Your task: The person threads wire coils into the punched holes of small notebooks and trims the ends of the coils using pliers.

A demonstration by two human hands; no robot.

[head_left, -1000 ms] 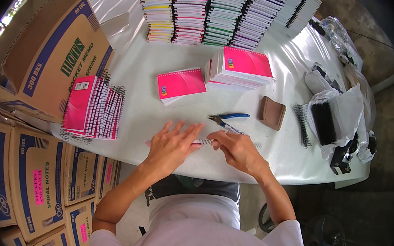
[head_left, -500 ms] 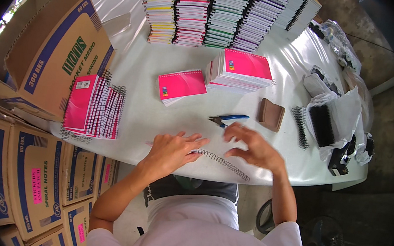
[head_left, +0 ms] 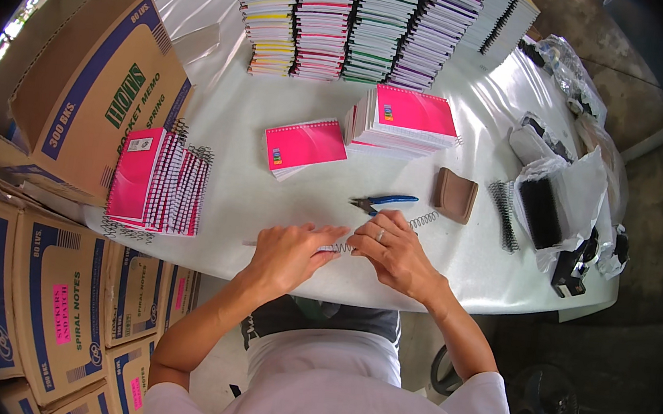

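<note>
My left hand [head_left: 287,257] is closed over a small notepad at the table's near edge; the hand hides nearly all of it, leaving a thin strip at the left. From the notepad's right end comes a dark spiral wire coil [head_left: 425,219]. My right hand [head_left: 396,256], with a ring on one finger, has its fingers closed round the coil's middle, close to my left fingertips. The coil's free end sticks out beyond the right hand, toward the far right. Just past my hands lie blue-handled cutting pliers [head_left: 384,202]. A brown curved block [head_left: 455,196] sits to their right.
Pink-covered pads [head_left: 305,146] and a taller pink stack [head_left: 418,113] lie beyond the pliers. Bound pink notebooks [head_left: 137,174] lean by a large carton [head_left: 109,95] at left. Tall notebook stacks [head_left: 326,25] stand at the back. Black coils [head_left: 543,209] in plastic lie right.
My right hand has come down and left and closed on the coil. The coil's free end has swung from the table's near edge up toward the brown block. My left hand has stayed nearly still.
</note>
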